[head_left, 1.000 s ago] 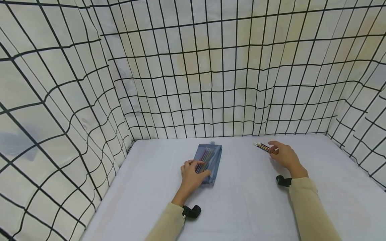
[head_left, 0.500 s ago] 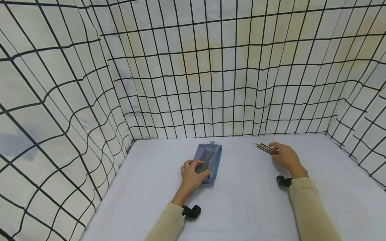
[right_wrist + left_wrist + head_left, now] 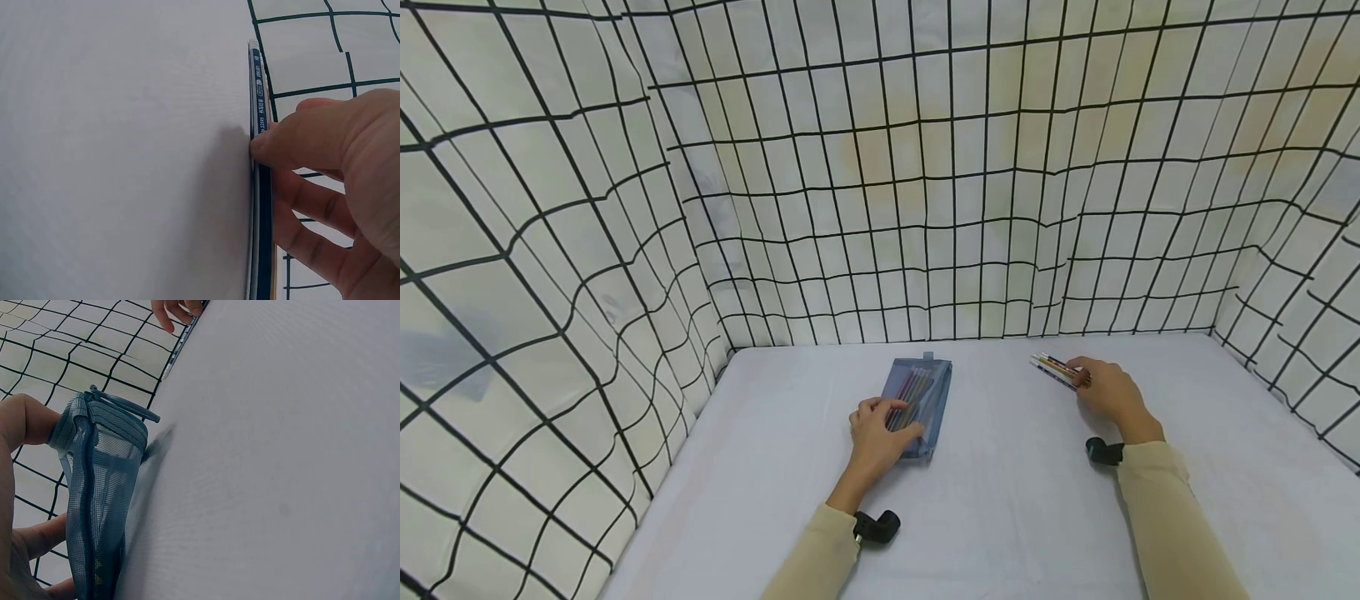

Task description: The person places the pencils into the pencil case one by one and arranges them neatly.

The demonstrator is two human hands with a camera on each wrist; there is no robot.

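Observation:
On the left, a blue mesh zip pencil case [image 3: 936, 408] lies on the white table, with several coloured pencils [image 3: 913, 385] showing through it. My left hand [image 3: 878, 432] grips its near part between thumb and fingers. The left wrist view shows the zip side of the pencil case [image 3: 103, 494] with the hand around it. Farther right, my right hand [image 3: 1112, 393] holds several loose pencils [image 3: 1051, 367] low over the table, their pale ends pointing left. In the right wrist view the thumb presses a dark blue pencil [image 3: 257, 81] with printed lettering; the other pencils are mostly hidden behind it.
A white cloth-covered table [image 3: 992, 500] spreads around both hands. White walls with a black grid [image 3: 940, 208] close it in at the back and on both sides. Each wrist carries a small black camera [image 3: 877, 527].
The pencils in the right hand have spread slightly apart, and the right hand's fingers have drawn in around them a little. The left hand and the pencil case stay put.

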